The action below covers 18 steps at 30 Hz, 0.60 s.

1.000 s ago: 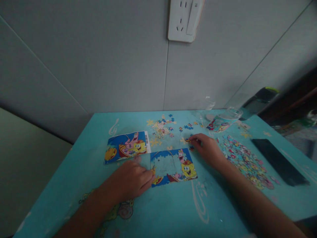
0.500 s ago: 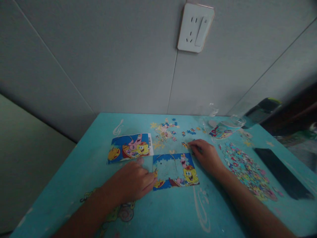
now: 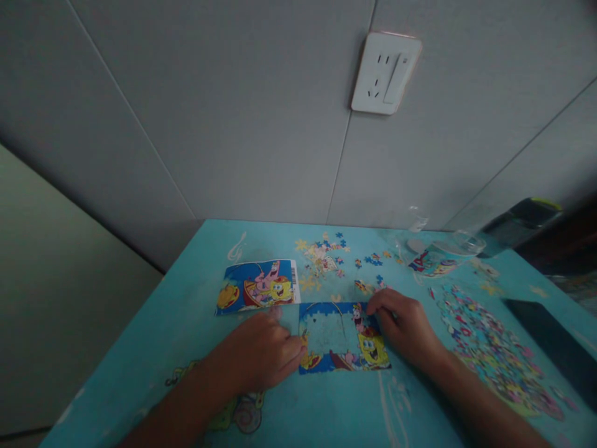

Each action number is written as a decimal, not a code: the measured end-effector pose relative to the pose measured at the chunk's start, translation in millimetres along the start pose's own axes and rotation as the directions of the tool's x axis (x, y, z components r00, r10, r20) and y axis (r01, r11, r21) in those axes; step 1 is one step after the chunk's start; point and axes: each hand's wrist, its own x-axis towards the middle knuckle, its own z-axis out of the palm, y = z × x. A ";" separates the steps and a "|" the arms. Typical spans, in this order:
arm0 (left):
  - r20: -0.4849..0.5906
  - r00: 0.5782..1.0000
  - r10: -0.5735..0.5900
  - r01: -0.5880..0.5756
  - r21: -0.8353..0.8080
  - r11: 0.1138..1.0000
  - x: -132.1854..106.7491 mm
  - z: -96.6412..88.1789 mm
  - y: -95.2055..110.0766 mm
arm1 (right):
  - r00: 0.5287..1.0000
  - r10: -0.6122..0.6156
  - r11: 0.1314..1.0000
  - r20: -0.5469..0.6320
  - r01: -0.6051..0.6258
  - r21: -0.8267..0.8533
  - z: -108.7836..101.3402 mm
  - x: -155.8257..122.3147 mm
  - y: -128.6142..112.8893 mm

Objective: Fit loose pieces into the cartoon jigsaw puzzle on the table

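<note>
A partly assembled jigsaw puzzle (image 3: 321, 363) lies on the table, its border joined around an open middle. At its left edge, my left hand (image 3: 268, 351) rests with fingertips touching the border, one finger reaching toward the picture card (image 3: 256, 286) just beyond. That hand appears to grip nothing. My right hand (image 3: 403, 320) is at the puzzle's upper right corner, fingers pinched together and bent down. Whatever is between those fingertips is hidden. Beyond the right fingers lie a few loose puzzle pieces (image 3: 361, 286).
More loose pieces (image 3: 329, 264) are scattered toward the wall. A large pile of mixed pieces (image 3: 499, 354) spreads right of my right forearm, beside a dark flat strip (image 3: 555, 342). A printed clear cup (image 3: 438, 261) lies at the back right, near a dark bottle (image 3: 517, 221).
My right hand has come from the loose pieces back toward me, to the puzzle's upper right corner. My left hand stays at the left edge. The whole view has shifted slightly.
</note>
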 end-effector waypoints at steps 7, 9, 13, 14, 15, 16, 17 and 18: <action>0.032 0.999 -0.013 0.014 -0.019 1.000 -1.7 4.9 -1.8 | 0.999 -0.024 0.999 0.030 0.023 0.026 0.9 -3.2 -3.4; 0.037 0.999 -0.006 0.006 -0.024 1.000 -1.8 5.4 -1.8 | 0.999 -0.038 0.999 0.035 0.036 0.036 1.3 -3.0 -4.1; 0.022 1.000 -0.018 0.018 -0.029 0.999 -1.5 4.3 -2.6 | 0.999 -0.045 0.998 0.022 0.044 0.044 3.3 -2.7 -5.5; 0.015 1.000 -0.025 0.026 -0.031 0.999 -1.5 3.8 -3.0 | 0.999 -0.047 0.998 0.025 0.046 0.047 3.9 -2.7 -6.0; 0.013 1.000 -0.029 0.029 -0.035 0.999 -1.6 3.4 -3.5 | 0.998 -0.051 0.997 0.035 0.049 0.051 4.5 -2.9 -6.7; 0.015 0.999 -0.030 0.031 -0.038 0.999 -1.6 3.0 -4.0 | 0.998 -0.055 0.997 0.045 0.052 0.056 5.1 -3.1 -7.4; 0.018 0.999 -0.030 0.031 -0.040 0.999 -1.6 2.8 -4.5 | 0.997 -0.058 0.997 0.056 0.055 0.062 5.6 -3.3 -8.2; 0.022 0.999 -0.034 0.035 -0.038 0.999 -1.7 2.6 -5.1 | 0.996 -0.059 0.996 0.067 0.055 0.067 6.1 -3.7 -8.8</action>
